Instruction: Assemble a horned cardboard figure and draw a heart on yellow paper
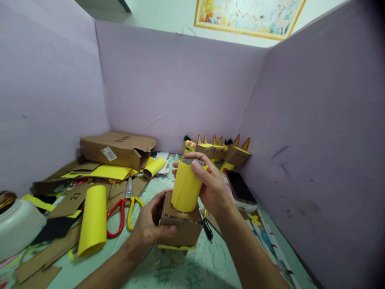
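Cardboard box (183, 233) is sitting below my right grip (213, 186), my left grip (148, 228) clasping its side, seemingly steadying it. From afar, I'm seeing my right grip grasping the yellow tube (186, 188) atop the box, apparently keeping it from toppling.

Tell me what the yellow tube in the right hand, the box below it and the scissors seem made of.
Yellow tube: probably matte paper or thin card, judging by its lengthwise crease.
Box: seemingly dull brown cardboard, with rough cut edges.
Scissors: shiny grey blades, likely metal; smooth coloured handles, perhaps plastic.
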Motion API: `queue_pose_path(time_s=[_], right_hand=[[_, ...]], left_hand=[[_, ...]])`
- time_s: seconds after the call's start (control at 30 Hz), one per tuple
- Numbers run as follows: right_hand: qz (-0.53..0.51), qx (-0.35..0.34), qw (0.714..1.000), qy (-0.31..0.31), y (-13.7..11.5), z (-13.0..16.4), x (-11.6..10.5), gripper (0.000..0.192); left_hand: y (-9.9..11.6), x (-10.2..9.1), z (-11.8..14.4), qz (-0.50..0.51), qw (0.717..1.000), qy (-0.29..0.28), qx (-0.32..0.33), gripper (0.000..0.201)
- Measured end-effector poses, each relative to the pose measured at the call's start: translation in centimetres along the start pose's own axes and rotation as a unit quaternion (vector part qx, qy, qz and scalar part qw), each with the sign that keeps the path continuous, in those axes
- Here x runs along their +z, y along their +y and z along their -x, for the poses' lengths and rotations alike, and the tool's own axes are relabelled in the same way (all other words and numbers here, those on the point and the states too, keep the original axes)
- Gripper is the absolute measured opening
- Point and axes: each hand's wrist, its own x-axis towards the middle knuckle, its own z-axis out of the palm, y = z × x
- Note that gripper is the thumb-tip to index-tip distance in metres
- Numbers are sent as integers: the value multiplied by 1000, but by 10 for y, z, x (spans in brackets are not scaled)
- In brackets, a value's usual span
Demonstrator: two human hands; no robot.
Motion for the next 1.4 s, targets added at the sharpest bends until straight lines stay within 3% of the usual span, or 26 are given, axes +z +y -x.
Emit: queue_pose_path(time_s=[0.27, 1.2, 1.3, 1.4], right_hand=[[-30, -12, 996, 77, 6, -1, 9, 19], [-10, 16, 996, 86, 9, 2, 11, 21], [-6, 11, 998, 70, 2, 6, 14, 29], [2, -43, 998, 37, -14, 11, 14, 52]], left_hand=[[-2, 2, 0, 11, 1000, 18, 6, 65], [0, -2, 2, -13, 999, -20, 26, 61], [5, -1, 3, -19, 999, -21, 29, 62], [16, 0, 4, -20, 999, -28, 38, 61]])
